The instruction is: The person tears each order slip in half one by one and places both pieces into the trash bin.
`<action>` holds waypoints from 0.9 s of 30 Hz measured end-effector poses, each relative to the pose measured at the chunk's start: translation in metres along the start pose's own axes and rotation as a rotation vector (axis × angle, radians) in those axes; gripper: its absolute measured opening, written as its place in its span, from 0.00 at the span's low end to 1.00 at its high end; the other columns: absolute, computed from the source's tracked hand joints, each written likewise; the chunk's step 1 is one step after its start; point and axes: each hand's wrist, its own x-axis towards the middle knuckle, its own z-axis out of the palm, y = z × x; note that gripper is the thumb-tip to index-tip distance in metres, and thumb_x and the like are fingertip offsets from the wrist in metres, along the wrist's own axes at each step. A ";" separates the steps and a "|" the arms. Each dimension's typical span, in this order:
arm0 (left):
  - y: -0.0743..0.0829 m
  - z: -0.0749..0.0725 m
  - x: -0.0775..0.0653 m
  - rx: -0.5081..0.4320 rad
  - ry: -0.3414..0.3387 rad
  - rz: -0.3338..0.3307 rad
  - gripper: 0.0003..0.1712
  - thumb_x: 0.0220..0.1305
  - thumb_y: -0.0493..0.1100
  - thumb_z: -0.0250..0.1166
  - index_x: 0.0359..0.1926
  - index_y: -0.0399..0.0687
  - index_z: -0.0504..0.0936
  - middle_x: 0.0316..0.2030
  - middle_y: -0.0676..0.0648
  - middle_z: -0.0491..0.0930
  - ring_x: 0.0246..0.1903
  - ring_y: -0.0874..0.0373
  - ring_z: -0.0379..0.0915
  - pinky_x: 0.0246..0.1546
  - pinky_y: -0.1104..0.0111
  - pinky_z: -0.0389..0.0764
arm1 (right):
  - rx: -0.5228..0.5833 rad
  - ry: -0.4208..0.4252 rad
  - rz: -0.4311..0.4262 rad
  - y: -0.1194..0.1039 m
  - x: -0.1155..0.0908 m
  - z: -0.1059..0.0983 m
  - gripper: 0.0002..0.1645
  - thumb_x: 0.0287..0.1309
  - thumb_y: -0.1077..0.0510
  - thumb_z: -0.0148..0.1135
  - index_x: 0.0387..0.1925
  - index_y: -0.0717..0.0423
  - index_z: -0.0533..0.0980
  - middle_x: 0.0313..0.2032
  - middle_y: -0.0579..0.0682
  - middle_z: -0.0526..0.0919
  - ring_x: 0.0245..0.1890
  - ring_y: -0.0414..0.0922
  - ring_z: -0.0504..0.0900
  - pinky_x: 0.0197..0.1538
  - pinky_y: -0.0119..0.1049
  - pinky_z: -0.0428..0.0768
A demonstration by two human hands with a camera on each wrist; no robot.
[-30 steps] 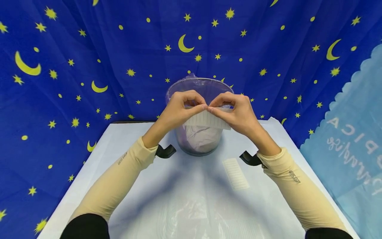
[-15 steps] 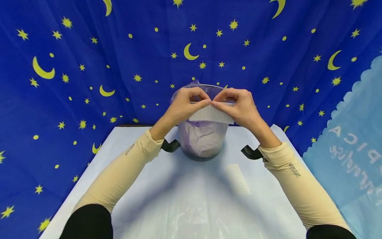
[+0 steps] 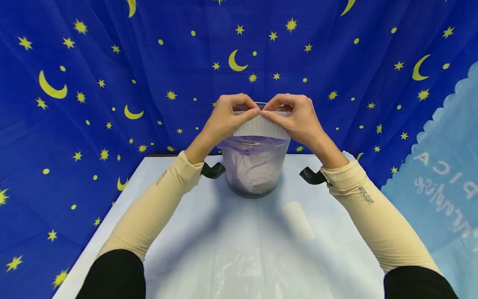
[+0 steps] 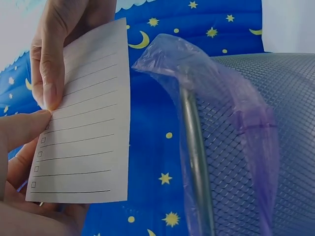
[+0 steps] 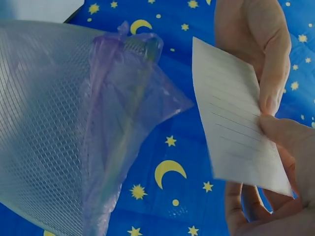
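Observation:
A lined white paper sheet (image 3: 257, 126) with small checkboxes along one edge is pinched by both hands at the middle of its upper long edge. My left hand (image 3: 229, 112) and right hand (image 3: 293, 114) meet there, thumb tips side by side. In the left wrist view the printed lines of the paper (image 4: 88, 132) show clearly, and it looks whole. Just beyond and below the paper stands a mesh wastebasket (image 3: 257, 166) with a purple plastic bag liner (image 5: 123, 103) folded over its rim. The paper hides part of the basket's opening in the head view.
A second lined paper sheet (image 3: 298, 221) lies on the white-covered table (image 3: 239, 257), right of the basket. Behind the table hangs a blue curtain (image 3: 201, 58) with yellow stars and moons. A light blue lettered cloth (image 3: 444, 166) hangs at the right.
Both hands have risen a little with the paper, so more of the basket's front and its rim shows below it. The head view has shifted slightly. The grip looks the same.

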 end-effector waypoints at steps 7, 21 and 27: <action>0.002 -0.003 0.010 0.011 0.017 0.014 0.07 0.65 0.35 0.66 0.36 0.32 0.85 0.35 0.38 0.84 0.34 0.52 0.77 0.35 0.70 0.77 | 0.001 -0.027 0.036 0.000 0.010 -0.004 0.08 0.61 0.58 0.68 0.36 0.60 0.84 0.37 0.54 0.87 0.38 0.43 0.86 0.41 0.29 0.82; 0.007 -0.008 0.022 0.003 -0.017 -0.022 0.07 0.66 0.33 0.64 0.36 0.30 0.84 0.36 0.37 0.83 0.36 0.50 0.75 0.35 0.71 0.74 | -0.002 -0.013 0.035 0.003 0.020 -0.006 0.08 0.61 0.58 0.68 0.36 0.61 0.84 0.37 0.55 0.86 0.37 0.44 0.84 0.41 0.30 0.81; 0.004 -0.012 0.029 -0.018 -0.030 -0.067 0.08 0.66 0.34 0.64 0.37 0.30 0.85 0.36 0.37 0.83 0.37 0.54 0.74 0.36 0.71 0.72 | -0.009 0.001 0.005 0.024 0.030 -0.002 0.08 0.59 0.55 0.70 0.35 0.56 0.85 0.35 0.49 0.86 0.36 0.41 0.84 0.41 0.31 0.81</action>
